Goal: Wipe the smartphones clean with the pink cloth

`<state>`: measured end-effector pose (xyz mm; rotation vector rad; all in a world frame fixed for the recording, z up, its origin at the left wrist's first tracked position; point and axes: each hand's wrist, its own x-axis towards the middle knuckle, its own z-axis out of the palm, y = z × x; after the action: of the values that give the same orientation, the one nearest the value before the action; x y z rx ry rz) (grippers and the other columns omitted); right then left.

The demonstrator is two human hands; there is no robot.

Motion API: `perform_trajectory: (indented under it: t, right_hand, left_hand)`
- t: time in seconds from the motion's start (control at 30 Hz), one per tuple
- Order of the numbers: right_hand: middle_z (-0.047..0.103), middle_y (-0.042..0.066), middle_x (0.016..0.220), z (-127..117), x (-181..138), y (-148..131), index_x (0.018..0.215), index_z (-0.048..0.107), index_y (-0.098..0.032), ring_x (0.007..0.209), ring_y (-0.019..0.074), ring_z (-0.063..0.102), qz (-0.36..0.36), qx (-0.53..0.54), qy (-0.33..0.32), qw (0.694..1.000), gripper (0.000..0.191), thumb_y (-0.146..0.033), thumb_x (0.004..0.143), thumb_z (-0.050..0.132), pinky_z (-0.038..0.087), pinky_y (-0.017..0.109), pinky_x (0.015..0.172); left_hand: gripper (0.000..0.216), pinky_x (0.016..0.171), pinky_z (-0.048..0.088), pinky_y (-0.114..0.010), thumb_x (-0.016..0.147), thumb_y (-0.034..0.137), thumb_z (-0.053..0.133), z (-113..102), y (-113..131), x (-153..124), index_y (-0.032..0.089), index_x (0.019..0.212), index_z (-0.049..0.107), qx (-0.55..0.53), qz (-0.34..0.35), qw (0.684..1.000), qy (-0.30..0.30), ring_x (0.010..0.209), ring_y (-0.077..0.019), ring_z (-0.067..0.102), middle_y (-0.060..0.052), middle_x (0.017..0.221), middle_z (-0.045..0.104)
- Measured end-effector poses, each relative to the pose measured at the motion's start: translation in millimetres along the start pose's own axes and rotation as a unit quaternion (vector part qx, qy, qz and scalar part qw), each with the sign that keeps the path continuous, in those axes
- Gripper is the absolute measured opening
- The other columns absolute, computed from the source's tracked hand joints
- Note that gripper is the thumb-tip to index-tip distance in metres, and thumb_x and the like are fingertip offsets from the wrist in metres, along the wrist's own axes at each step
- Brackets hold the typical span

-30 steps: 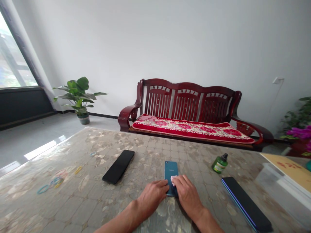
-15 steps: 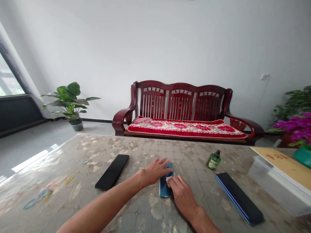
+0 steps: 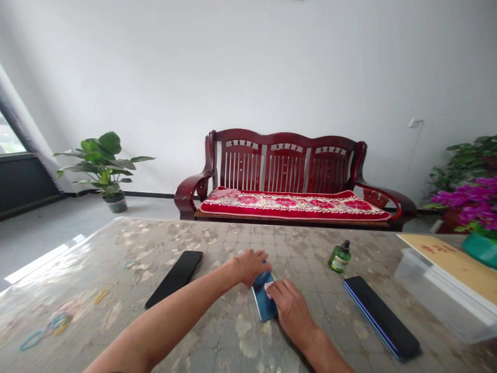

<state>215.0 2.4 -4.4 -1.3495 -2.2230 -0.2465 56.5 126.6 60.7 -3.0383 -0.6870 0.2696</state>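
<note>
A blue phone [image 3: 264, 303] lies on the patterned tablecloth in front of me, slightly turned. My left hand [image 3: 250, 266] grips its far end, fingers over the top edge. My right hand [image 3: 289, 305] is closed on a small pale pink cloth [image 3: 267, 287], which it presses against the phone's blue surface. Part of the phone is hidden beneath both hands. To the left, beside my forearm, rests a black phone [image 3: 176, 277]. On the right lies another dark phone [image 3: 380, 316] with a blue-violet edge, and behind it stands a green bottle [image 3: 339, 257] with a black top.
Several coloured rubber bands [image 3: 54, 322] lie at the table's left. A clear plastic box [image 3: 435, 295] with a tan sheet [image 3: 446, 254] on top stands at the right, near purple flowers [image 3: 471, 202]. A red wooden bench [image 3: 287, 155] and a potted plant [image 3: 104, 166] are beyond the table.
The blue phone has turned a little, its far end swinging left with my left hand. My right hand stays at the phone with the cloth. The camera view has shifted slightly.
</note>
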Motion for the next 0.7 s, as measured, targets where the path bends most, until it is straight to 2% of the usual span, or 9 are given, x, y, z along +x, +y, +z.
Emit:
perform_trajectory:
  t: [0.13, 0.2, 0.33, 0.53, 0.7]
  right_hand:
    - [0.066, 0.002, 0.09, 3, 3, 4, 0.098, 0.062, -0.021, 0.083, 0.0191, 0.057, 0.014, -0.008, -0.005, 1.0, 0.019, -0.007, 0.092, 0.052, 0.045, 0.031, 0.076]
    - [0.065, 0.002, 0.089, 3, 3, 6, 0.097, 0.062, -0.021, 0.082, 0.0189, 0.057, 0.02, -0.011, -0.004, 1.0, 0.017, -0.007, 0.092, 0.052, 0.046, 0.031, 0.076]
    - [0.066, 0.001, 0.09, 3, 4, 8, 0.093, 0.061, -0.022, 0.084, 0.0181, 0.057, 0.038, -0.015, -0.006, 0.999, 0.018, -0.007, 0.092, 0.052, 0.046, 0.03, 0.077]
    - [0.065, 0.003, 0.093, 7, 8, 15, 0.098, 0.062, -0.023, 0.087, 0.0189, 0.058, 0.038, -0.032, -0.007, 0.999, 0.022, -0.006, 0.092, 0.048, 0.047, 0.031, 0.08]
    - [0.065, 0.003, 0.089, 12, 26, 20, 0.095, 0.062, -0.022, 0.086, 0.0199, 0.058, 0.03, -0.074, -0.021, 0.997, 0.023, -0.004, 0.09, 0.049, 0.046, 0.031, 0.079]
  left_hand:
    - [0.06, 0.088, 0.05, -0.039, 0.059, 0.027, 0.084, -1, -5, -16, 0.021, 0.113, 0.057, -0.023, -0.042, 0.999, -0.022, 0.109, -0.0307, 0.059, -0.011, 0.121, 0.059]
    - [0.058, 0.084, 0.052, -0.038, 0.06, 0.029, 0.082, 0, -4, -27, 0.017, 0.111, 0.059, -0.034, -0.07, 0.997, -0.018, 0.101, -0.0301, 0.062, -0.013, 0.115, 0.06]
    - [0.048, 0.085, 0.051, -0.04, 0.067, 0.034, 0.076, 6, 6, -47, 0.016, 0.109, 0.06, -0.056, -0.138, 0.989, 0.013, 0.104, -0.0318, 0.059, -0.015, 0.115, 0.059]
    - [0.044, 0.083, 0.05, -0.043, 0.076, 0.043, 0.071, 19, 44, -60, 0.013, 0.107, 0.063, -0.074, -0.269, 0.959, 0.051, 0.105, -0.0352, 0.057, -0.017, 0.111, 0.06]
    - [0.054, 0.082, 0.05, -0.045, 0.083, 0.043, 0.069, 30, 81, -54, 0.009, 0.123, 0.057, -0.065, -0.34, 0.935, 0.077, 0.106, -0.0378, 0.056, -0.02, 0.113, 0.059]
